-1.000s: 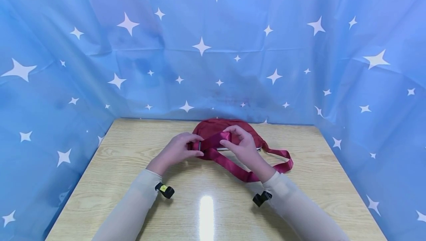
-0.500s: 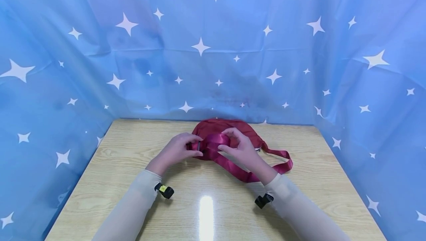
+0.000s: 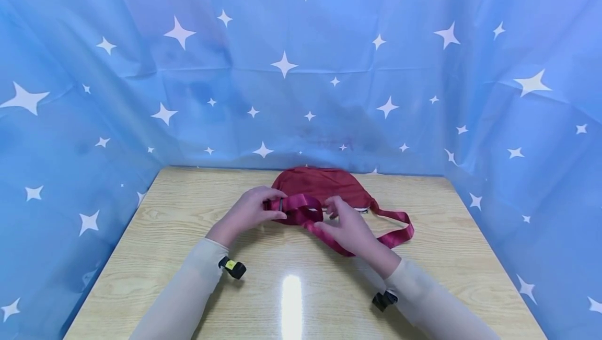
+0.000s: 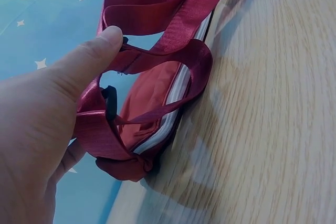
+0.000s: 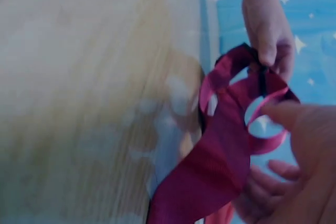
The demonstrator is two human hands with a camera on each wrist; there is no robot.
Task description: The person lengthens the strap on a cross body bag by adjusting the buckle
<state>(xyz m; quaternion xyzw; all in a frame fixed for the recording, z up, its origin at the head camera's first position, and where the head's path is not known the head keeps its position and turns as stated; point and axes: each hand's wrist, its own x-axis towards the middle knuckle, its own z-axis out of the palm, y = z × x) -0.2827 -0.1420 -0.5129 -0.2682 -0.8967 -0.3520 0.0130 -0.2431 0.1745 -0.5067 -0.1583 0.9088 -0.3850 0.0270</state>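
Note:
A dark red waist bag (image 3: 324,182) lies at the back of the wooden table, its white zipper (image 4: 177,90) facing the front. My left hand (image 3: 249,208) pinches the bag's shiny red strap (image 4: 186,22) between thumb and fingers, at a dark slider buckle (image 4: 110,103). From there the strap bends into loops that stand up in front of the bag. My right hand (image 3: 350,229) is just right of the loops, thumb and fingers spread apart with no strap between them. In the right wrist view its thumb (image 5: 286,114) overlaps a loop.
The strap's remaining length (image 3: 397,233) curves over the wooden table (image 3: 188,194) to the bag's right end. A blue cloth with white stars (image 3: 301,94) rises behind the table's back edge and along both sides.
My right hand has let go of the strap loop and moved slightly down and right. The loop has shifted from a flat fold to a rounded curl. My left hand stays at the buckle.

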